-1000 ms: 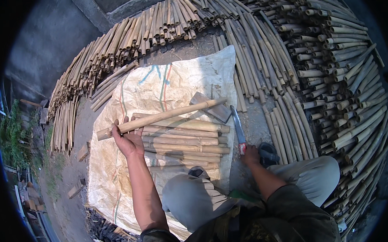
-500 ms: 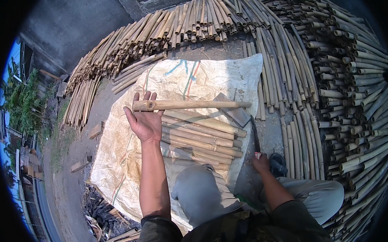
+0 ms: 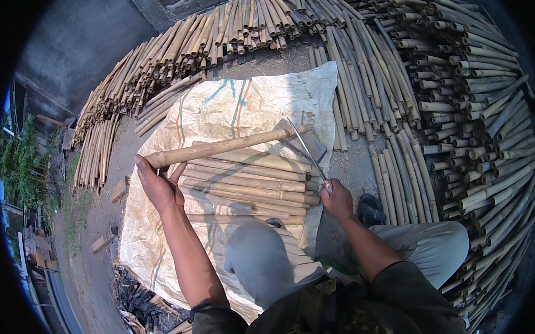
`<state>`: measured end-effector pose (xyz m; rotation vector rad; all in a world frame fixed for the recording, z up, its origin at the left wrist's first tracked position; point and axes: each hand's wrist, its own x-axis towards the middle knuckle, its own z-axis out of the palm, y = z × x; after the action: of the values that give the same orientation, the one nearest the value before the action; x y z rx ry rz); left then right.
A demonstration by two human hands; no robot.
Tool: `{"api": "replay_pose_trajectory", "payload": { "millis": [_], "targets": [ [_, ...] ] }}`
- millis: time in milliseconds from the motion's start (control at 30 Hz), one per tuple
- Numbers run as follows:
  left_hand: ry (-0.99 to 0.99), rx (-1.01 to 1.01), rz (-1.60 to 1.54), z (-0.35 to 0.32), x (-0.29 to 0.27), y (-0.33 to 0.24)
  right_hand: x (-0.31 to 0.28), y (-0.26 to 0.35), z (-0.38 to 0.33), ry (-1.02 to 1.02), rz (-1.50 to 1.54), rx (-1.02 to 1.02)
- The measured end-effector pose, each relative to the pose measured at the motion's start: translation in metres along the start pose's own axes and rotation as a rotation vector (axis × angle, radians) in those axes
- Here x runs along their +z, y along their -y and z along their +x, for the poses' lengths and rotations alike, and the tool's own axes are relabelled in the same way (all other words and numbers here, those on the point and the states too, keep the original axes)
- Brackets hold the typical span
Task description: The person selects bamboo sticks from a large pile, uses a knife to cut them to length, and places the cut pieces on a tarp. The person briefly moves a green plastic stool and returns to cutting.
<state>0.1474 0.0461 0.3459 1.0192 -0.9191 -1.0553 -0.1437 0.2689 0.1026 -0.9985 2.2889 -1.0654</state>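
fingers (image 3: 177, 174) of your left hand (image 3: 163, 190) hold the left end of a bamboo pole (image 3: 231, 146), which slants up to the right over a pale woven sheet (image 3: 270, 98), just beyond a row of other bamboo pieces (image 3: 250, 188) lying there. your right hand (image 3: 339, 200) is closed round the handle (image 3: 327, 186) of a knife (image 3: 309, 154), whose blade crosses the pole's far end in view; whether the two touch, you cannot tell from here.

Both forearms (image 3: 192, 257) extend forward — left hand (image 3: 166, 192) cupped palm-up, right hand (image 3: 337, 200) curled into a fist.
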Motion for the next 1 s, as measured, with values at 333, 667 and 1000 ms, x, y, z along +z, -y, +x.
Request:
{"api": "replay_pose_trajectory", "payload": {
  "millis": [333,667,1000],
  "targets": [
    [-0.071,0.015,-0.078,-0.005,-0.067,-0.011,0.033,0.023,0.019,0.140,-0.044,0.173],
    [-0.342,-0.148,-0.018,0.002,-0.148,0.024,0.025,0.006,0.032,0.208,-0.056,0.267],
    [-0.357,-0.569,-0.576,-0.081,-0.186,0.189,0.074,0.105,0.038,0.607,0.346,-0.124]
  ]
}}
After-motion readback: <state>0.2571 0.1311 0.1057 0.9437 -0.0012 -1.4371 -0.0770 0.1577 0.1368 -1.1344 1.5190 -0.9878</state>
